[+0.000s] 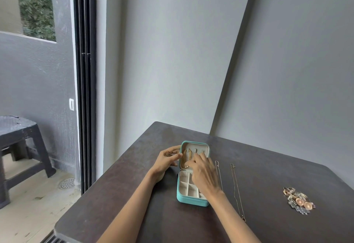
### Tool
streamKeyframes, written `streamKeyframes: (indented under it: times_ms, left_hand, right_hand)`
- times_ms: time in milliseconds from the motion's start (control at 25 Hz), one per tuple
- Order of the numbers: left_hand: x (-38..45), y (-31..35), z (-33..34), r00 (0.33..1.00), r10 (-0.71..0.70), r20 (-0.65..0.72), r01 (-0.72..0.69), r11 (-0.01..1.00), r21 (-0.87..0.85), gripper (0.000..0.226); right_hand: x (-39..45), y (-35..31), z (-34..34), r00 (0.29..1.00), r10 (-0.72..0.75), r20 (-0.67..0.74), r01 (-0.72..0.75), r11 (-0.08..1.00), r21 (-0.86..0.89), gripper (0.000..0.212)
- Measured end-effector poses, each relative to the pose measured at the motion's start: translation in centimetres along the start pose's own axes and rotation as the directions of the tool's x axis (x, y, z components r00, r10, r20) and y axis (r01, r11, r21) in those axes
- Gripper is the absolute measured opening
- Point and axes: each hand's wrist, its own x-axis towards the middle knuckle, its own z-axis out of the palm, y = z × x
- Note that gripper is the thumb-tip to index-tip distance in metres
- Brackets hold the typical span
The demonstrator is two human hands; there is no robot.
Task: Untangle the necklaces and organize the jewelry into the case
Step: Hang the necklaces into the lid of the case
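A small teal jewelry case (191, 201) lies open on the dark table, its cream lid raised at the far end and several compartments in the base. A gold necklace (186, 158) hangs from a hook inside the lid. My left hand (167, 159) holds the lid's left edge. My right hand (204, 173) reaches over the base, its fingertips pinching the gold necklace near the lid's bottom. Two thin chain necklaces, one (219, 173) beside my right hand and one (237, 191) farther right, lie stretched out straight.
A heap of rings, earrings and round pendants (298, 200) sits at the right of the table (134, 194). The table stands in a grey wall corner. A dark plastic stool (21, 147) stands on the floor at the left, beyond a sliding door frame.
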Motion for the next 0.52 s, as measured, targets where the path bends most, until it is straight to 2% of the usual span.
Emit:
streamKeyframes:
  times_ms: [280, 520]
  left_hand:
    - [0.03, 0.11, 0.17, 1.000, 0.009, -0.017, -0.008, 1.000, 0.017, 0.026]
    - [0.16, -0.17, 0.16, 1.000, 0.019, -0.024, -0.018, 1.000, 0.026, 0.025]
  right_hand:
    - [-0.16, 0.03, 0.24, 0.997, 0.002, 0.077, -0.006, 0.999, 0.046, 0.042]
    - [-0.20, -0.05, 0.03, 0.998, 0.006, 0.055, -0.009, 0.999, 0.051, 0.041]
